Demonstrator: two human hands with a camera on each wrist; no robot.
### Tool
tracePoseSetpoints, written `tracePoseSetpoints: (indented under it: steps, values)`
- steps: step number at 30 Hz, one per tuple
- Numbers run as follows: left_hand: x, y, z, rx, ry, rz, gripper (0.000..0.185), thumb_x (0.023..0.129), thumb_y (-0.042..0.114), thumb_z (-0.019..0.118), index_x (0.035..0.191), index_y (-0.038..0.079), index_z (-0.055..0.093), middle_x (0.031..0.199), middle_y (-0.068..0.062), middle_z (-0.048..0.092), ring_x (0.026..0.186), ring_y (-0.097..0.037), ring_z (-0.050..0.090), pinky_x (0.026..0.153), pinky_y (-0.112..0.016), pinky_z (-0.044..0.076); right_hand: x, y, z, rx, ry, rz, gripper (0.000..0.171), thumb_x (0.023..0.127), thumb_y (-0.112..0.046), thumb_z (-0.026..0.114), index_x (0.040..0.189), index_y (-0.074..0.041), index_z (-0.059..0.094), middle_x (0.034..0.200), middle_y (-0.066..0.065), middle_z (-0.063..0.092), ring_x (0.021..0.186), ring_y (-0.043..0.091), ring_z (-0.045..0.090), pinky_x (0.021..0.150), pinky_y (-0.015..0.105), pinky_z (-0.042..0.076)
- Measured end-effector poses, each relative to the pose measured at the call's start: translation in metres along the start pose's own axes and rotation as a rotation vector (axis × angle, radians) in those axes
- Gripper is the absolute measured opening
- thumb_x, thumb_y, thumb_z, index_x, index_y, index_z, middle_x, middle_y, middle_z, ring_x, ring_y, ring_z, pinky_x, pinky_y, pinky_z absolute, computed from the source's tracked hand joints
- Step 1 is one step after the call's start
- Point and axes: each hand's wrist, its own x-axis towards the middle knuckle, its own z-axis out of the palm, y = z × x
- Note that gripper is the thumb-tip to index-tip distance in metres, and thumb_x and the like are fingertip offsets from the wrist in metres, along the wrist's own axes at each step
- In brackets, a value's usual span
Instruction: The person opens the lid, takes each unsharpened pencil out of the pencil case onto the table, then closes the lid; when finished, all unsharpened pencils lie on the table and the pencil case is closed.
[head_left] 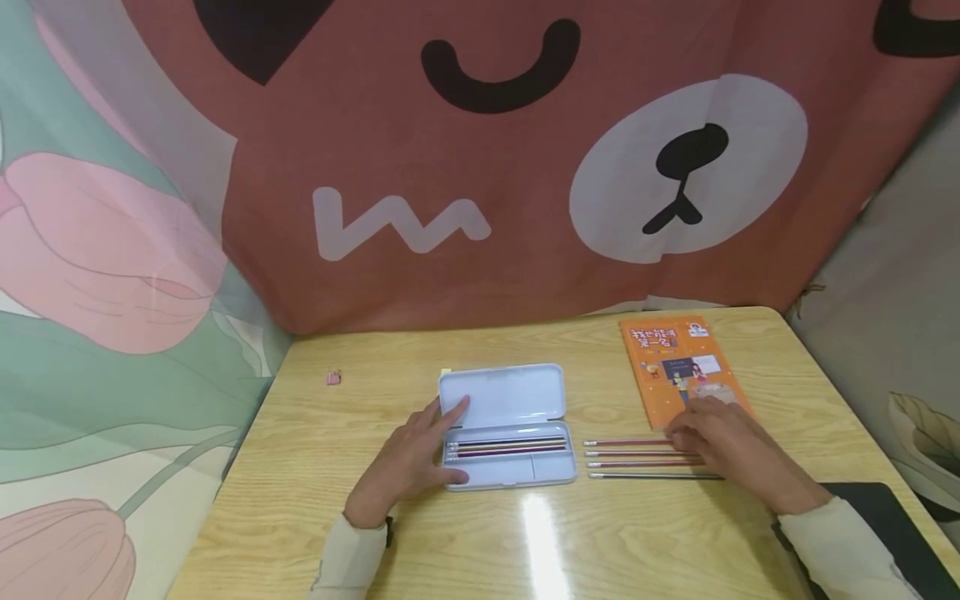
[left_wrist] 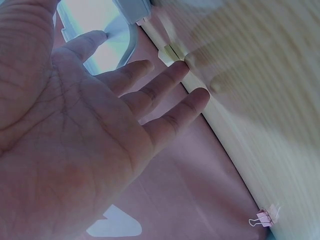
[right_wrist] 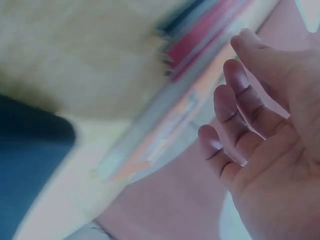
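Nearest the head cam I see two cream sleeves at the bottom edge, w/ a dark flat item (head_left: 885,517) lying under the right forearm on the wooden tabletop (head_left: 315,517).

My left hand (head_left: 416,462) lies flat, fingers straight and spread, resting against the left end of an open pale-blue pencil case (head_left: 510,429). The fingertips touch the raised lid; the thumb lies by the tray's front-left corner. It grips nothing. The left wrist cam shows the same open palm (left_wrist: 75,130), fingers apart, w/ the case edge (left_wrist: 100,30) above it.

Inside the case tray, several thin pencils (head_left: 506,447) lie side by side, running left to right along the back compartment.

My right hand (head_left: 723,454) rests w/ relaxed fingers over the right part of a row of four loose pencils (head_left: 626,458) on the tabletop, just right of the case and parallel to each other. Fingertips touch them; whether any is pinched I cannot tell. The right wrist cam is blurred: open palm (right_wrist: 270,130), fingers slightly bent.

An orange booklet (head_left: 678,367) lies just behind the right hand, near the loose pencils. A small pink binder clip (head_left: 333,377) sits well apart, toward the far-left of the tabletop; also seen in the left wrist cam (left_wrist: 262,218).

Behind hangs a reddish-brown bear-face cloth (head_left: 480,167); a floral cloth (head_left: 97,275) hangs at left.
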Motion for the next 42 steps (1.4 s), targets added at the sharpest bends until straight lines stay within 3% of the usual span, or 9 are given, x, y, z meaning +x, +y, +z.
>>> tracePoseSetpoints:
  steps: [4,7,10,14,17,21,25,32,42]
  values:
    - [0.0,0.0,0.0,0.001,-0.002,-0.006,0.112,0.086,0.04,0.096,0.176,0.029,0.03,0.181,-0.021,0.026,0.157,-0.046,0.042,0.124,-0.066,0.041,0.014,-0.011,-0.004,-0.023,0.074,-0.066,0.018,0.087,-0.014,0.093,0.098,-0.023,0.082,0.09,-0.016,0.07,0.082,0.008,0.062,0.069,0.034,0.05]
    - [-0.001,0.0,0.0,-0.001,-0.002,-0.007,0.112,0.086,0.04,0.096,0.176,0.029,0.031,0.181,-0.021,0.026,0.156,-0.046,0.043,0.124,-0.065,0.041,0.031,-0.029,-0.004,-0.005,0.079,-0.097,0.01,0.092,-0.015,0.09,0.095,-0.02,0.081,0.087,-0.014,0.068,0.079,0.007,0.059,0.067,0.033,0.049]
    - [-0.001,0.0,0.0,-0.005,0.001,0.001,0.112,0.086,0.039,0.096,0.176,0.028,0.031,0.181,-0.021,0.026,0.156,-0.046,0.043,0.123,-0.065,0.042,0.047,-0.053,0.0,0.017,0.034,-0.087,0.003,0.099,-0.02,0.084,0.097,-0.018,0.082,0.089,-0.012,0.07,0.083,0.01,0.062,0.072,0.036,0.052]
    - [0.0,0.0,0.0,-0.002,0.011,0.013,0.113,0.085,0.039,0.097,0.176,0.026,0.031,0.181,-0.021,0.027,0.155,-0.046,0.045,0.122,-0.065,0.042,0.066,-0.087,0.011,0.045,-0.056,-0.063,0.011,0.105,-0.025,0.078,0.109,-0.016,0.083,0.101,-0.007,0.075,0.096,0.016,0.066,0.083,0.041,0.054]
    - [-0.001,0.0,0.0,0.004,0.016,0.013,0.113,0.085,0.039,0.097,0.176,0.026,0.032,0.18,-0.021,0.028,0.154,-0.046,0.045,0.122,-0.065,0.043,0.081,-0.109,0.022,0.079,-0.093,-0.094,0.015,0.105,-0.023,0.077,0.117,-0.014,0.083,0.109,-0.004,0.077,0.102,0.018,0.065,0.088,0.042,0.054]
    - [-0.001,0.001,0.0,-0.002,0.012,0.008,0.112,0.085,0.038,0.097,0.176,0.026,0.032,0.18,-0.021,0.028,0.155,-0.047,0.044,0.122,-0.066,0.042,0.097,-0.127,0.039,0.139,-0.12,-0.143,0.015,0.106,-0.02,0.076,0.116,-0.013,0.083,0.106,-0.005,0.078,0.101,0.016,0.063,0.087,0.039,0.051]
    - [-0.001,0.001,0.0,-0.002,0.01,0.015,0.112,0.085,0.038,0.097,0.176,0.025,0.032,0.181,-0.02,0.027,0.154,-0.047,0.045,0.122,-0.066,0.042,0.104,-0.136,0.055,0.135,-0.099,-0.203,0.011,0.101,-0.018,0.081,0.111,-0.015,0.084,0.099,-0.007,0.077,0.095,0.014,0.062,0.082,0.034,0.049]
    - [0.0,0.001,-0.001,0.001,0.015,0.017,0.112,0.086,0.038,0.097,0.176,0.025,0.032,0.181,-0.02,0.026,0.154,-0.047,0.045,0.122,-0.065,0.042,0.105,-0.139,0.071,-0.017,-0.002,-0.312,0.008,0.096,-0.021,0.087,0.104,-0.02,0.084,0.092,-0.007,0.071,0.089,0.015,0.06,0.076,0.031,0.047]
    - [0.0,0.002,0.0,-0.001,0.019,0.002,0.112,0.085,0.038,0.097,0.176,0.026,0.033,0.182,-0.018,0.027,0.154,-0.046,0.045,0.123,-0.065,0.042,0.102,-0.141,0.075,0.041,0.022,-0.255,0.012,0.096,-0.018,0.087,0.104,-0.017,0.078,0.1,-0.006,0.071,0.096,0.015,0.063,0.081,0.033,0.05]
